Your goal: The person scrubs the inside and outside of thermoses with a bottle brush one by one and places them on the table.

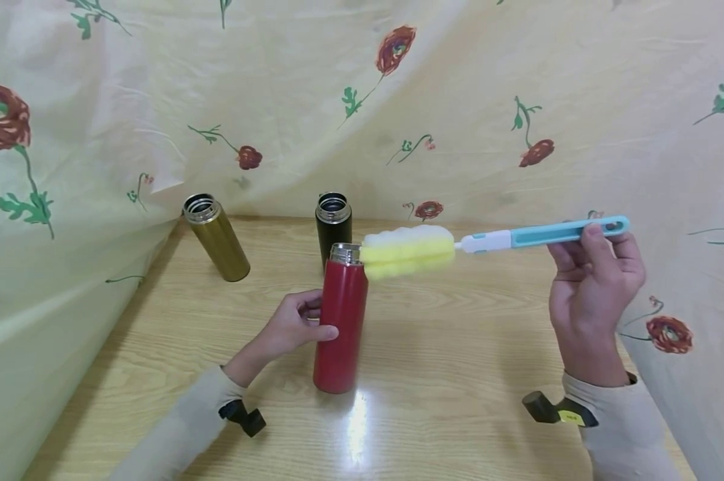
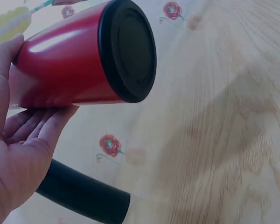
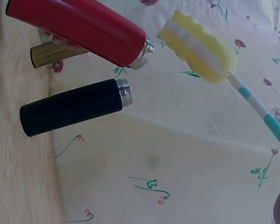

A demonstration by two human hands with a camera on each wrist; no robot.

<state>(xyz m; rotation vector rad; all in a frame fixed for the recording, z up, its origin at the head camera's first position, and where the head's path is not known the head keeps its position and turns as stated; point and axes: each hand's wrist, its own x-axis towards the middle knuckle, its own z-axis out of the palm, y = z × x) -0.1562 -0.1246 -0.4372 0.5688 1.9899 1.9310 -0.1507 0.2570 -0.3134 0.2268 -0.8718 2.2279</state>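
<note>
My left hand [image 1: 289, 324] grips a red thermos bottle [image 1: 340, 327] around its middle, thumb across the front. The bottle has no lid, its steel neck faces up, and its black base [image 2: 130, 51] shows in the left wrist view, lifted off the table. My right hand [image 1: 596, 287] holds a bottle brush [image 1: 542, 234] by the end of its blue and white handle, nearly level. The brush's yellow and white sponge head [image 1: 410, 248] points left and overlaps the steel neck in the head view; in the right wrist view it stands apart from the mouth.
Behind the red bottle a black thermos bottle [image 1: 333, 230] stands lidless on the wooden table [image 1: 446, 361]. A gold thermos bottle [image 1: 220, 240], also lidless, stands at the back left. Flowered cloth [image 1: 313, 87] hangs behind the table and along both sides.
</note>
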